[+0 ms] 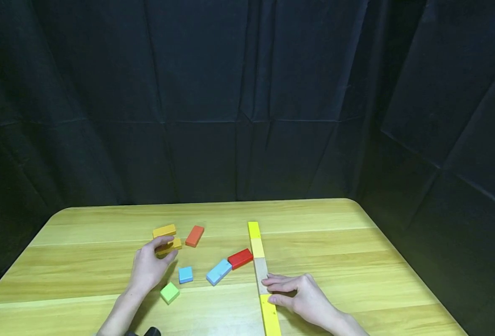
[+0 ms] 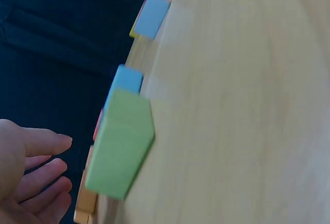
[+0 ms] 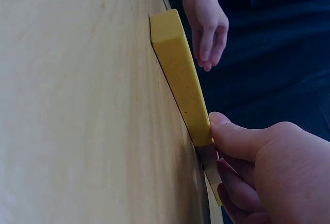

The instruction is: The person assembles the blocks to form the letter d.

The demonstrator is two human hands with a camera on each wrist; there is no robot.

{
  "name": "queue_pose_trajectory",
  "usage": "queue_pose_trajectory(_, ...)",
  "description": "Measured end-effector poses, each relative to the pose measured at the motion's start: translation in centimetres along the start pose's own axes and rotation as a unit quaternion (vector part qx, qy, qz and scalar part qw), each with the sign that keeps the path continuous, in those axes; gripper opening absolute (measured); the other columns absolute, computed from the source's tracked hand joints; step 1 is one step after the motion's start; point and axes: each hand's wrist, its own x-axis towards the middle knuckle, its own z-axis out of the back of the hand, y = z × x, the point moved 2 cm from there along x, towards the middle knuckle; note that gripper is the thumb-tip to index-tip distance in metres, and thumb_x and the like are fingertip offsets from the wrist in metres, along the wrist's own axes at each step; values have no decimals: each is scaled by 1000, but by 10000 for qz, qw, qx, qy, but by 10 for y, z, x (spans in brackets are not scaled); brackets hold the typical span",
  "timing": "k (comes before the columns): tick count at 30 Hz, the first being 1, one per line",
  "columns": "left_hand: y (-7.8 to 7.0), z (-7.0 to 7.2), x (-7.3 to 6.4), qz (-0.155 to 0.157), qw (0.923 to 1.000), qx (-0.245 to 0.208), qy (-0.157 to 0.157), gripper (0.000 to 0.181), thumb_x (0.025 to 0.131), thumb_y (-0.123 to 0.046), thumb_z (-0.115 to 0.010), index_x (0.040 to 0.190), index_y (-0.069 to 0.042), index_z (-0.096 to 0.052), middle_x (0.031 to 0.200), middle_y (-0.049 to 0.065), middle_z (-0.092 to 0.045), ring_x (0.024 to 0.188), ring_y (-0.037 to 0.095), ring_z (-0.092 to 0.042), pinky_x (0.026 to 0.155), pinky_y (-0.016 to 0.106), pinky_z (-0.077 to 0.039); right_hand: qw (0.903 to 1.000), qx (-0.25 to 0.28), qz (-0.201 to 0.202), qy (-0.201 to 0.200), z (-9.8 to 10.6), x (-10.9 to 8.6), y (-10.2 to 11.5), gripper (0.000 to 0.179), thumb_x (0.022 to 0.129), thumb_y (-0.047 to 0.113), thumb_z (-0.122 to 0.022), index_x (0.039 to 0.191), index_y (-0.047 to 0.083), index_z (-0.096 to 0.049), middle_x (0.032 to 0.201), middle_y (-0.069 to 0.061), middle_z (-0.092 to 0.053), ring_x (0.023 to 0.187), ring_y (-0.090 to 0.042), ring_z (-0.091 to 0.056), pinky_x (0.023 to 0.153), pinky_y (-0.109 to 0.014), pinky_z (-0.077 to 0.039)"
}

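a dark curtain (image 1: 205, 93) hangs behind the wooden table (image 1: 335, 252).

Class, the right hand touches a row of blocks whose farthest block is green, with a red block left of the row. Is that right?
Not quite: in the head view, the farthest block is yellow, not green. The right hand touches the row of blocks, with the red block left of it.

No text, label, brand, number or sign is showing legibly in any of the three views. A few tiny dark specks are dotting the long yellow block (image 3: 180, 87), but they are forming no letter or figure that can be read.
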Motion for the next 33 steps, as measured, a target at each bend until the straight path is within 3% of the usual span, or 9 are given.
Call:
queue_pose_trajectory(10, 17, 8, 4, 209, 9995, 245, 59, 36, 89, -3, -72, 124, 1, -66, 121, 22, -68, 111, 36, -64, 97, 51, -51, 10000, -24, 8, -10, 0, 0, 0, 30, 87, 39, -75, 109, 18, -79, 119, 15, -71, 120, -15, -64, 102, -24, -48)
queue_pose_trajectory(33, 16, 9, 3, 301, 9991, 281, 119, 37, 86, 5, -71, 123, 5, -65, 123, 25, -66, 113, 39, -65, 97, 48, -54, 9997, 133, -189, 67, 0, 0, 1, 31, 88, 41, -74, 110, 20, -78, 121, 16, -70, 122, -15, -63, 104, -22, -46)
